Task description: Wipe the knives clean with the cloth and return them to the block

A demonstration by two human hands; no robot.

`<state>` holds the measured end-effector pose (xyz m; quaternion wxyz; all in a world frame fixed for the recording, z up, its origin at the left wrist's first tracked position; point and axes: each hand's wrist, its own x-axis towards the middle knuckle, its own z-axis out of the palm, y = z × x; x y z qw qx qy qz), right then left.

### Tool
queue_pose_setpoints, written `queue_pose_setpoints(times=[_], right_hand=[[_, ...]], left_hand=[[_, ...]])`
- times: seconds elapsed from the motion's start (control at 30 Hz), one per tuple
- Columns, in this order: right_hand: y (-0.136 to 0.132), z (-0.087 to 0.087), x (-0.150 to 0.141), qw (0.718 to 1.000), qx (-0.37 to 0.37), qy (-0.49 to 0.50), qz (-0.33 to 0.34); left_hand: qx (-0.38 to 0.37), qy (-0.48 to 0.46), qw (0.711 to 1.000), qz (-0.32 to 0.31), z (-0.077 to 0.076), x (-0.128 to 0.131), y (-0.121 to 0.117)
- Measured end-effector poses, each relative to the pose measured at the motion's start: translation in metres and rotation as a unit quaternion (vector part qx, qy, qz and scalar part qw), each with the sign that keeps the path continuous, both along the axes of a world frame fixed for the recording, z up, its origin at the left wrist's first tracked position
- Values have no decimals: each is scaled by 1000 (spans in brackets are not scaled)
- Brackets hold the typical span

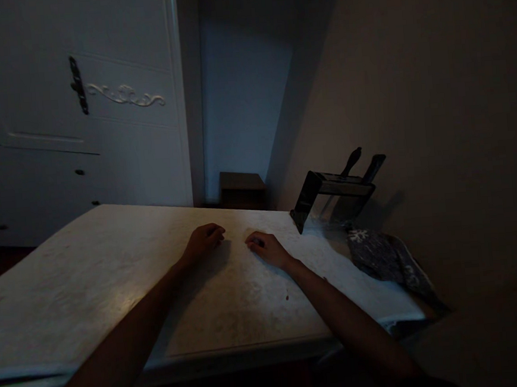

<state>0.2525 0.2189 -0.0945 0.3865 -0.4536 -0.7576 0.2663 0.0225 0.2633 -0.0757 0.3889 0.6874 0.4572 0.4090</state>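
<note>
Over the middle of a pale, marbled table (112, 264), my left hand (203, 241) has its fingers loosely curled in. No object shows in it. My right hand (269, 247) lies a short way to its right, also half curled, with a dark gap between thumb and fingers and no object visible there. The two hands are apart, knuckles up, and low at the tabletop. A small dark crumb (287, 298) lies on the table to the left of my right forearm.
At the back right, a black-framed knife holder (340, 181) with two dark handles stands by the wall. Before it lies a bunched grey cloth (375, 253) with a white snowflake pattern. Behind the table are a white cabinet (139, 155) and a low brown box-like stand (242, 181).
</note>
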Motion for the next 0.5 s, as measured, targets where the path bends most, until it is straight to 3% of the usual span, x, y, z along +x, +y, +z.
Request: queue_pose_setpoints(times=[0.5], right_hand=[[-1,2,0,1000,2,-25,-8]], left_hand=[[0,10,1000,7,3,0,-2]])
